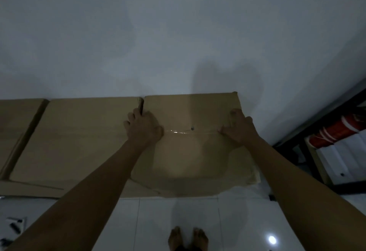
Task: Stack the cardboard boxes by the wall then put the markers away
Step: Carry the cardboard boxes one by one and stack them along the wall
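Both grips hold the cardboard box (190,147) at centre frame against the wall (178,32), left hand (143,127) curled over its left edge, right hand (238,127) over its right edge, markers (13,228) at lower left

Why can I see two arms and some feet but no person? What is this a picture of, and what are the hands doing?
The camera sits on the person's head and looks forward and down, so you see what they see: their own arms, and their bare feet on the white tiled floor.

In front of them are brown cardboard boxes standing by the white wall. The left hand holds the left edge of the nearest cardboard box, with fingers curled into the gap beside the next box. The right hand grips its right edge. A shiny strip of tape runs across the top.

At the bottom left, some small dark things lie on the floor; they may be the markers, but it is too dim to tell. At the right stands a shelf.
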